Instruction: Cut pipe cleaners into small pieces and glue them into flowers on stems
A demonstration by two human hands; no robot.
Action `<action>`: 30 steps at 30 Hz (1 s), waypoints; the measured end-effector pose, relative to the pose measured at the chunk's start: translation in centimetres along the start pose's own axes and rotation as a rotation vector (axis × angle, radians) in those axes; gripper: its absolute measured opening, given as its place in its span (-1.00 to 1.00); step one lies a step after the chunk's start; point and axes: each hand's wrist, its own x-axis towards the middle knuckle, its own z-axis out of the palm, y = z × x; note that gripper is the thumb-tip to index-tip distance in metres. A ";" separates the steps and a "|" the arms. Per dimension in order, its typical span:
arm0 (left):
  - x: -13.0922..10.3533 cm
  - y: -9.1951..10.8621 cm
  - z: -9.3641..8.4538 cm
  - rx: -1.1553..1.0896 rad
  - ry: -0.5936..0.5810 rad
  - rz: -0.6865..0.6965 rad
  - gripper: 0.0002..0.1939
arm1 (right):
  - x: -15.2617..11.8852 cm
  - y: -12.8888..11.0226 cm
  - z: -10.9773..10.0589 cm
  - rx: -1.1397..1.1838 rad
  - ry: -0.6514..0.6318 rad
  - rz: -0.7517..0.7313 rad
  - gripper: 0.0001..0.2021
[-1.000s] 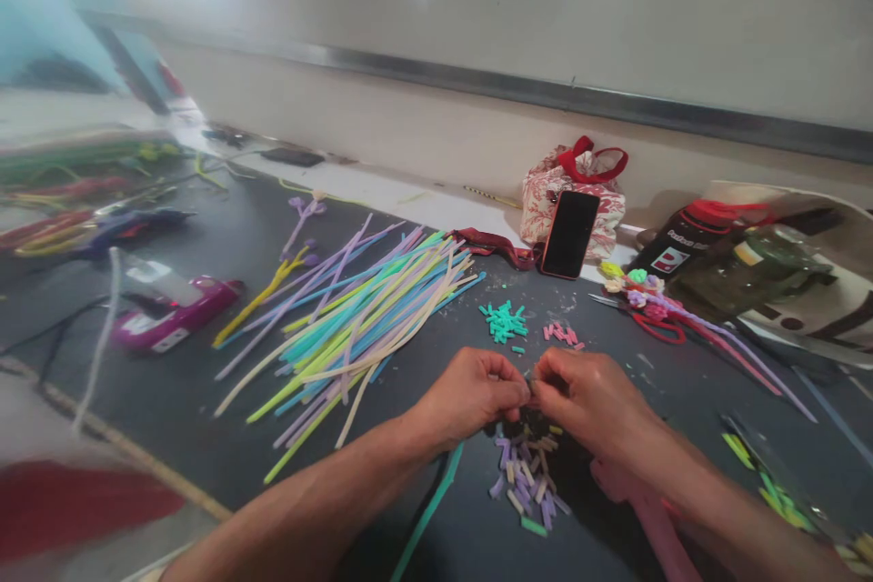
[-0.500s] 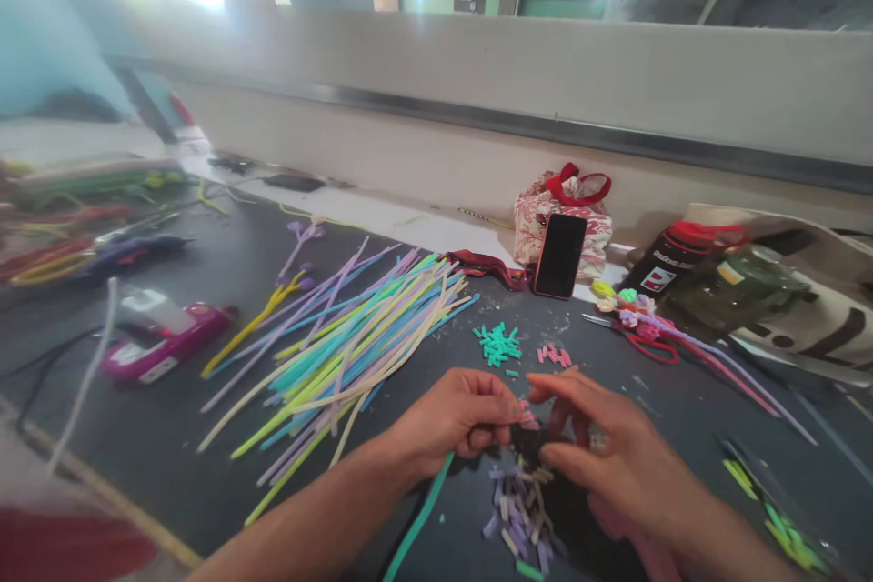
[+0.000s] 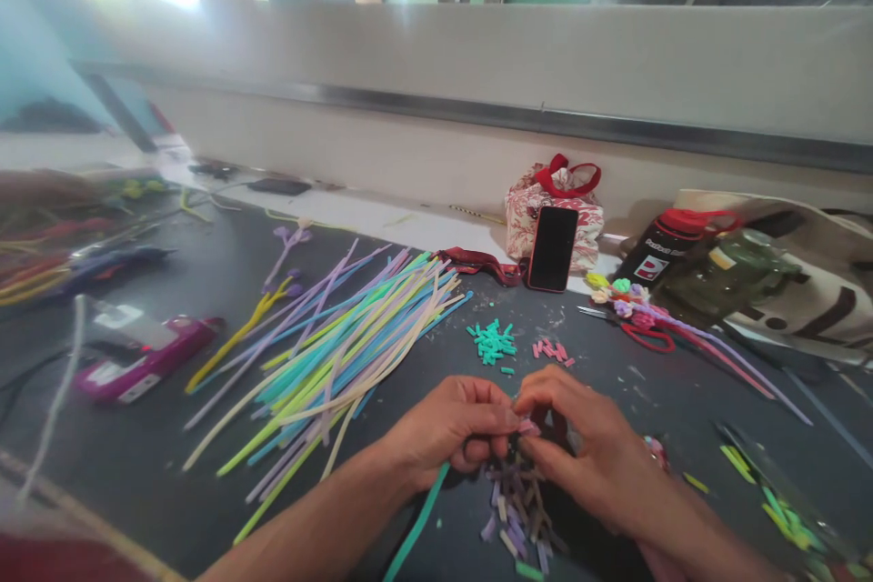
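My left hand (image 3: pixel 470 423) is closed round a long green pipe cleaner (image 3: pixel 423 518), whose tail hangs down toward the front edge. At its fingertips sits a small pink piece (image 3: pixel 526 427), which my right hand (image 3: pixel 579 441) pinches between thumb and fingers, the two hands touching. My fingers hide most of what is joined there. Under them lies a pile of short purple and cream pieces (image 3: pixel 515 509). Beyond the hands are a heap of short green pieces (image 3: pixel 491 342) and a few pink pieces (image 3: pixel 551 351).
Long pipe cleaners (image 3: pixel 341 355) in mixed colours spread across the left. A purple corded device (image 3: pixel 150 359) lies farther left. At the back stand a phone (image 3: pixel 553 248), a patterned bag (image 3: pixel 522 223) and a black bottle (image 3: pixel 651 255). Scissors (image 3: pixel 593 313) and yellow-green pieces (image 3: pixel 777 509) lie right.
My right hand has moved left and closed its fingers on the pink piece at my left fingertips. The view has shifted slightly.
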 end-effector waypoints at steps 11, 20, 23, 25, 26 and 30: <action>0.4 -0.7 0.0 -0.060 -0.027 -0.026 -0.72 | 0.0 -0.2 0.1 -0.092 0.015 0.032 -0.86; 0.3 -0.6 0.1 -0.051 -0.006 0.024 -0.79 | 0.1 0.0 0.0 -0.151 0.029 0.058 -0.89; 0.4 -0.7 -0.1 -0.008 -0.009 0.029 -0.78 | 0.2 -0.1 -0.1 -0.151 0.033 0.092 -0.87; 0.4 -0.7 -0.3 0.020 0.004 0.029 -0.78 | 0.3 -0.4 -0.2 -0.151 0.035 0.099 -0.86; 0.4 -0.7 -0.4 0.031 0.012 0.035 -0.79 | 0.3 -0.5 -0.3 -0.147 0.029 0.093 -0.85; 0.2 -0.5 -0.2 0.088 0.054 0.088 -0.82 | 0.2 -0.9 -1.0 -0.137 -0.012 0.071 -0.67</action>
